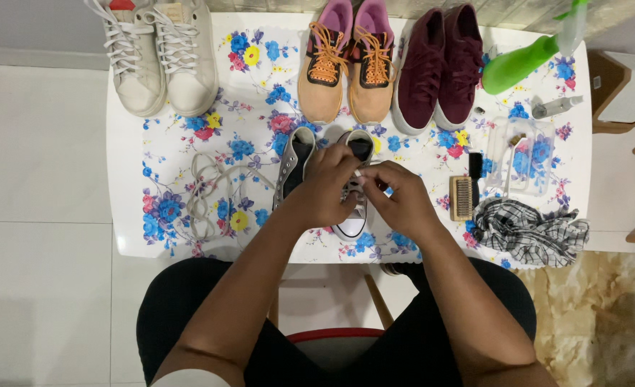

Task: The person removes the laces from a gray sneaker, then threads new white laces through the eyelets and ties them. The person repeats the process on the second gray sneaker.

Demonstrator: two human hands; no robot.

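My left hand (322,188) and right hand (397,199) were both closed on the lace (358,174) of the grey sneaker (353,222) directly beneath them; its mate (294,163) lay just left; I judged short, even pulls would thread the lace best.

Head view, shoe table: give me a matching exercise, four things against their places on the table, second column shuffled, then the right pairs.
Things:
1. white sneakers
2. maroon sneakers
3. loose white lace
4. checked cloth

Places:
A. near right corner, beside the brush
B. far left corner
C. left of the grey shoes that the left hand and right hand work on
D. far edge, right of the orange pair

Pairs: 1-B, 2-D, 3-C, 4-A
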